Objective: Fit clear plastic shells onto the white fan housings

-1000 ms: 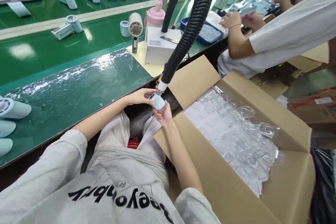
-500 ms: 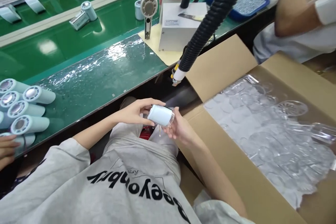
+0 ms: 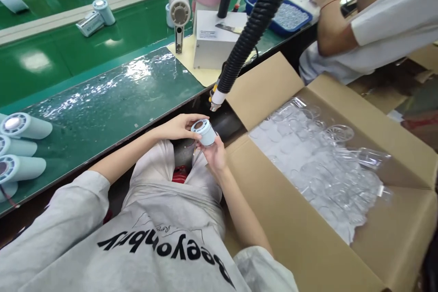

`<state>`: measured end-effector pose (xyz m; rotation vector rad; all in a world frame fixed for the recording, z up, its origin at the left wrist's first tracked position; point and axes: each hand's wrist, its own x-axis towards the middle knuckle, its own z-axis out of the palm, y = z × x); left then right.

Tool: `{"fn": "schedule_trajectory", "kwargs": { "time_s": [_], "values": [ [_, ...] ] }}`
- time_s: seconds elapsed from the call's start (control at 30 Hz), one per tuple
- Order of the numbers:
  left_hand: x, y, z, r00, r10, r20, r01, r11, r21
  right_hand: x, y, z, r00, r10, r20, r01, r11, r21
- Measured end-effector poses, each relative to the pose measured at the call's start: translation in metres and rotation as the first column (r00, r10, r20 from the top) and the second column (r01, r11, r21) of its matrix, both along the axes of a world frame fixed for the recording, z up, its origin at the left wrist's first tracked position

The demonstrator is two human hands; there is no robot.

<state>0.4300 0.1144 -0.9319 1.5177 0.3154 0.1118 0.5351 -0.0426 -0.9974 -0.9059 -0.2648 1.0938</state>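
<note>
Both my hands hold a small pale-blue cylinder (image 3: 205, 132) over my lap, just below the green bench edge. My left hand (image 3: 180, 127) grips its near side with fingers over the open round end, which faces up toward me. My right hand (image 3: 212, 155) cups it from beneath. The white nozzle (image 3: 215, 101) of a black ribbed hose (image 3: 253, 32) hangs a short way above the cylinder, apart from it.
An open cardboard box (image 3: 273, 223) lined with clear plastic domed parts (image 3: 318, 164) stands at my right. Several pale-blue cylinders (image 3: 20, 146) lie at the left on the green bench (image 3: 102, 100). A white box unit (image 3: 215, 41), a blue tray (image 3: 284, 16) and a co-worker's arm (image 3: 335, 23) are beyond.
The cylinder dropped from the nozzle, lay sideways in my hands, and now its open end is turned up again and it sits nearer the nozzle.
</note>
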Motion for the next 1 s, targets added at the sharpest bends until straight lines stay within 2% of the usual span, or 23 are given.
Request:
{"fn": "schedule_trajectory", "kwargs": {
  "time_s": [0.1, 0.2, 0.4, 0.5, 0.6, 0.67, 0.77, 0.87, 0.93, 1.0],
  "values": [
    [0.028, 0.018, -0.002, 0.998, -0.051, -0.039, 0.051, 0.999, 0.018, 0.007, 0.019, -0.011, 0.997, -0.071, -0.013, 0.071, 0.997, 0.021],
    [0.038, 0.03, -0.004, 0.996, -0.084, -0.037, 0.085, 0.995, 0.041, 0.013, 0.03, -0.016, 0.995, -0.092, -0.023, 0.093, 0.995, 0.03],
    [0.023, 0.039, -0.005, 1.0, -0.013, -0.011, 0.013, 1.0, 0.023, 0.015, 0.04, -0.015, 1.0, -0.027, -0.013, 0.027, 0.999, 0.017],
    [0.019, 0.039, -0.005, 0.999, 0.035, -0.016, -0.035, 0.999, 0.004, 0.017, 0.042, -0.01, 1.0, 0.017, 0.014, -0.017, 1.0, 0.001],
    [0.016, 0.037, -0.003, 1.0, 0.024, -0.008, -0.024, 1.0, -0.019, 0.02, 0.038, 0.0, 0.997, 0.044, 0.063, -0.043, 0.999, -0.022],
    [0.011, 0.031, 0.001, 1.0, -0.009, 0.022, 0.009, 1.0, -0.013, 0.021, 0.031, 0.007, 0.992, 0.069, 0.101, -0.065, 0.997, -0.044],
    [-0.007, 0.011, 0.01, 0.997, -0.04, 0.072, 0.035, 0.996, 0.079, 0.017, 0.01, 0.019, 0.982, 0.132, 0.136, -0.121, 0.989, -0.085],
    [-0.031, -0.016, 0.021, 0.996, -0.063, 0.07, 0.05, 0.985, 0.167, 0.009, -0.02, 0.032, 0.943, 0.267, 0.199, -0.24, 0.959, -0.15],
    [-0.046, -0.035, 0.027, 0.996, -0.049, 0.07, 0.038, 0.988, 0.151, 0.006, -0.039, 0.041, 0.876, 0.352, 0.328, -0.308, 0.934, -0.181],
    [-0.059, -0.052, 0.03, 0.998, -0.003, 0.057, -0.001, 0.998, 0.069, 0.007, -0.054, 0.049, 0.758, 0.334, 0.561, -0.299, 0.941, -0.157]
  ]
}}
